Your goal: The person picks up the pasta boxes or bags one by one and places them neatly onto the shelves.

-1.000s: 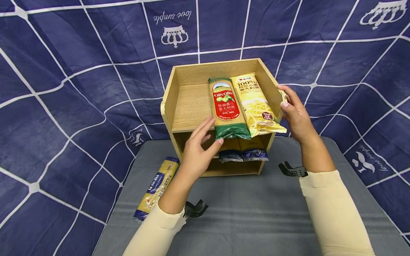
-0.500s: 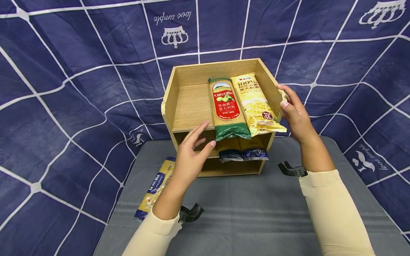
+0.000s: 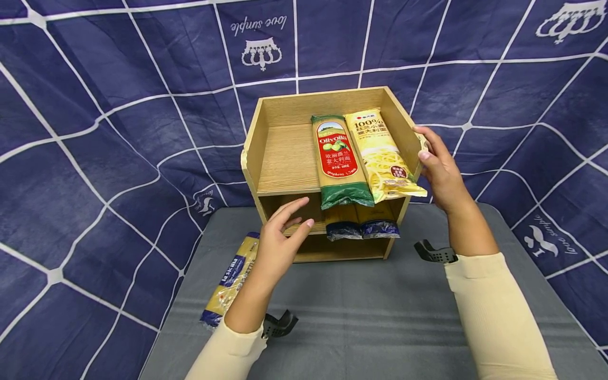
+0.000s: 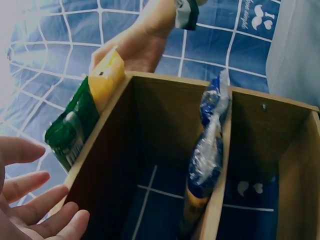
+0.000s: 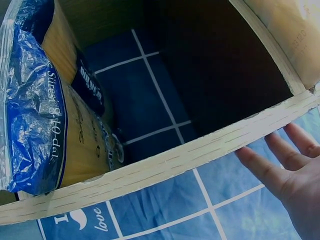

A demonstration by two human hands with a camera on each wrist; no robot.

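A small wooden shelf (image 3: pixel 287 158) stands at the back of the table. On its top lie a green-and-red spaghetti pack (image 3: pixel 339 158) and, beside it, a yellow pasta pack (image 3: pixel 382 153). Two blue-ended pasta packs (image 3: pixel 363 229) lie side by side in the middle compartment, their ends jutting out. My left hand (image 3: pixel 280 245) hovers before that compartment's left part, fingers spread and holding nothing; the left wrist view shows its fingers (image 4: pixel 37 207) apart. At the right side panel, my right hand (image 3: pixel 442 171) holds the front edge between thumb and fingers.
A blue-and-yellow spaghetti pack (image 3: pixel 233 279) lies on the grey table cover (image 3: pixel 370 316) left of the shelf, partly behind my left forearm. A blue cloth with white lines (image 3: pixel 328 42) hangs behind and at both sides.
My left hand has drawn away from the green-and-red spaghetti pack, moving down and slightly left to the middle compartment's front. My right hand stays on the shelf's side panel.
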